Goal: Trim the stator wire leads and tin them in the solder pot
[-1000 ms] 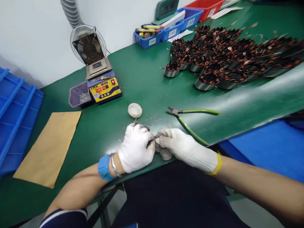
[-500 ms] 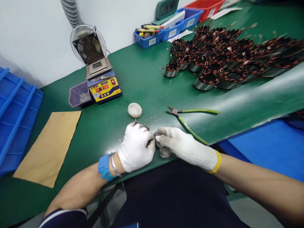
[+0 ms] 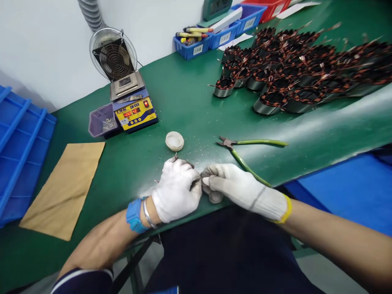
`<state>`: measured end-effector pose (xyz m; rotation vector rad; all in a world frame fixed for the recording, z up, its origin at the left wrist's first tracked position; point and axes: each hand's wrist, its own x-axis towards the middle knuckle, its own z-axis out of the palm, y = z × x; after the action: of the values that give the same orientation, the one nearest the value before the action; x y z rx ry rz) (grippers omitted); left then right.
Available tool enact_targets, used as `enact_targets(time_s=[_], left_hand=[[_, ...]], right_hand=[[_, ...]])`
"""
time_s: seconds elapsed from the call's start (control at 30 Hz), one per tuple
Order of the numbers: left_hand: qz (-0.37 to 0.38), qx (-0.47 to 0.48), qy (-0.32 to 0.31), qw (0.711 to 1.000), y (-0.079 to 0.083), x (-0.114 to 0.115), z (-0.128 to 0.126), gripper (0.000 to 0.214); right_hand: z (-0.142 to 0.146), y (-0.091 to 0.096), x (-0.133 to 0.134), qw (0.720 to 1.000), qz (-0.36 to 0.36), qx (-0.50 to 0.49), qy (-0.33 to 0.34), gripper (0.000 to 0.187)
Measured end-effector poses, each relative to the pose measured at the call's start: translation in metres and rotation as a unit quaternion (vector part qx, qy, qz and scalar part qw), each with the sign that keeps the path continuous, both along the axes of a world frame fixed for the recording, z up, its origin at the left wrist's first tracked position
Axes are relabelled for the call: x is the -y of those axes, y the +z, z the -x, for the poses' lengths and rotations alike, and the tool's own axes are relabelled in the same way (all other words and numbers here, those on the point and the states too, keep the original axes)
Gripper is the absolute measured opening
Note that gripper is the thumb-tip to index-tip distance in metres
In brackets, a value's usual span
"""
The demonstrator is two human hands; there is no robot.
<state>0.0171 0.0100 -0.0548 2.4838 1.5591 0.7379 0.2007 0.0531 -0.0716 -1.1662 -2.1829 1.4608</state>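
Both hands wear white gloves with greyed fingertips and meet at the near edge of the green table. My left hand (image 3: 177, 190) is closed over a mostly hidden thing; thin wire ends (image 3: 175, 155) poke out past its fingers, like those on the motor stators. Close beside it, my right hand (image 3: 235, 185) is closed, thumb and forefinger pinched at what looks like a thin wire. A small round white dish (image 3: 174, 141) sits just beyond the left hand. Diagonal cutters (image 3: 228, 142) with green handles lie spread beyond the right hand.
Several copper-wound motor stators (image 3: 274, 100) stand at back right. A yellow-and-blue soldering pot (image 3: 134, 114), fan (image 3: 114, 61) and purple tray (image 3: 102, 122) are back left. Brown paper (image 3: 65, 188) and a blue crate (image 3: 21, 151) lie left; blue bins (image 3: 191, 51) line the wall.
The view has shifted slightly. Both hands keep their closed grips close together, with hardly any movement. A thin shadow now crosses the right glove and the brown paper.
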Motion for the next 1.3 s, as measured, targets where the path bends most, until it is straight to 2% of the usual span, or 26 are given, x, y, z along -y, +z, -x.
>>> enact_targets(time_s=[0.03, 0.07, 0.13, 0.17, 0.23, 0.3, 0.33, 0.37, 0.4, 0.43, 0.5, 0.53, 0.57, 0.6, 0.63, 0.67, 0.7, 0.73, 0.77, 0.83, 0.9, 0.97, 1.07, 1.2, 1.27, 1.3], left_hand=[[0.005, -0.001, -0.001, 1.0, 0.001, 0.0, 0.0, 0.015], [0.012, -0.001, -0.002, 1.0, 0.001, 0.0, 0.0, 0.015], [0.023, -0.001, -0.003, 1.0, 0.002, 0.0, -0.001, 0.015], [0.028, -0.001, -0.003, 1.0, 0.003, 0.0, -0.001, 0.014], [0.028, 0.001, -0.002, 1.0, 0.003, 0.0, -0.002, 0.014], [0.022, 0.001, 0.001, 1.0, 0.003, 0.0, -0.002, 0.015], [0.017, 0.002, 0.002, 1.0, 0.003, 0.0, -0.002, 0.015], [0.012, 0.003, 0.003, 1.0, 0.002, 0.0, -0.002, 0.015], [0.008, 0.003, 0.003, 1.0, 0.002, 0.0, -0.002, 0.015], [0.005, 0.002, 0.001, 1.0, 0.001, 0.0, -0.002, 0.015], [0.005, -0.002, 0.002, 1.0, 0.001, 0.001, -0.002, 0.014], [0.009, -0.005, 0.003, 1.0, 0.002, 0.001, -0.002, 0.014], [0.013, -0.009, 0.003, 1.0, 0.002, 0.001, -0.002, 0.014], [0.017, -0.011, 0.004, 1.0, 0.002, 0.001, -0.002, 0.014], [0.019, -0.011, 0.004, 1.0, 0.003, 0.0, -0.002, 0.014], [0.02, -0.009, 0.003, 1.0, 0.003, 0.0, -0.002, 0.014], [0.021, -0.007, 0.002, 1.0, 0.004, 0.0, -0.002, 0.014], [0.021, -0.005, 0.001, 1.0, 0.004, 0.0, -0.002, 0.014], [0.022, -0.005, 0.001, 1.0, 0.004, 0.0, -0.002, 0.014], [0.021, -0.011, 0.003, 1.0, 0.004, 0.0, -0.002, 0.014], [0.015, -0.016, 0.005, 1.0, 0.003, -0.001, -0.003, 0.013], [0.006, -0.021, 0.005, 1.0, 0.002, -0.001, -0.003, 0.013], [0.009, -0.033, 0.011, 0.999, 0.001, 0.0, -0.003, 0.013], [0.011, -0.034, 0.033, 0.999, -0.001, 0.001, 0.001, 0.014], [0.002, -0.035, 0.043, 0.998, -0.002, 0.0, 0.003, 0.013], [-0.002, -0.038, 0.048, 0.998, -0.002, -0.001, 0.004, 0.013]], right_hand=[[-0.001, 0.001, -0.001, 1.0, 0.031, -0.002, 0.007, 0.021], [-0.003, 0.001, -0.002, 1.0, 0.005, 0.007, 0.012, 0.02], [-0.01, 0.0, -0.004, 0.982, -0.18, 0.05, 0.022, 0.019], [-0.013, -0.001, -0.005, 0.952, -0.296, 0.067, 0.037, 0.02], [-0.02, -0.005, -0.007, 0.868, -0.483, 0.075, 0.088, 0.023], [-0.023, -0.008, -0.008, 0.804, -0.575, 0.062, 0.141, 0.027], [-0.022, -0.009, -0.007, 0.793, -0.587, 0.052, 0.152, 0.028], [-0.02, -0.009, -0.006, 0.803, -0.575, 0.042, 0.15, 0.028], [-0.017, -0.009, -0.005, 0.835, -0.534, 0.034, 0.13, 0.026], [-0.013, -0.009, -0.003, 0.883, -0.459, 0.025, 0.096, 0.024], [-0.005, -0.005, 0.001, 0.976, -0.218, -0.002, 0.022, 0.024], [-0.002, -0.003, 0.003, 0.996, -0.086, -0.019, -0.003, 0.025], [-0.001, -0.001, 0.004, 0.999, 0.018, -0.032, -0.011, 0.025], [-0.001, 0.001, 0.004, 0.997, 0.069, -0.034, -0.012, 0.025], [-0.003, 0.002, 0.003, 0.998, 0.055, -0.025, -0.011, 0.024], [-0.006, 0.002, 0.001, 1.0, -0.019, -0.007, -0.008, 0.022], [-0.01, 0.002, -0.002, 0.991, -0.132, 0.016, 0.004, 0.021], [-0.014, 0.001, -0.005, 0.965, -0.26, 0.035, 0.026, 0.02], [-0.017, 0.0, -0.009, 0.923, -0.38, 0.046, 0.052, 0.02], [-0.02, -0.001, -0.013, 0.828, -0.545, 0.051, 0.121, 0.023], [-0.017, 0.0, -0.012, 0.763, -0.624, 0.056, 0.16, 0.028], [-0.012, 0.002, -0.007, 0.739, -0.649, 0.074, 0.169, 0.03], [-0.012, 0.006, -0.002, 0.752, -0.621, 0.157, 0.153, 0.027], [-0.042, 0.009, -0.022, 0.807, -0.507, 0.303, -0.003, 0.026], [-0.062, 0.008, -0.042, 0.857, -0.442, 0.264, -0.013, 0.028], [-0.072, 0.006, -0.051, 0.87, -0.429, 0.242, -0.009, 0.037]])
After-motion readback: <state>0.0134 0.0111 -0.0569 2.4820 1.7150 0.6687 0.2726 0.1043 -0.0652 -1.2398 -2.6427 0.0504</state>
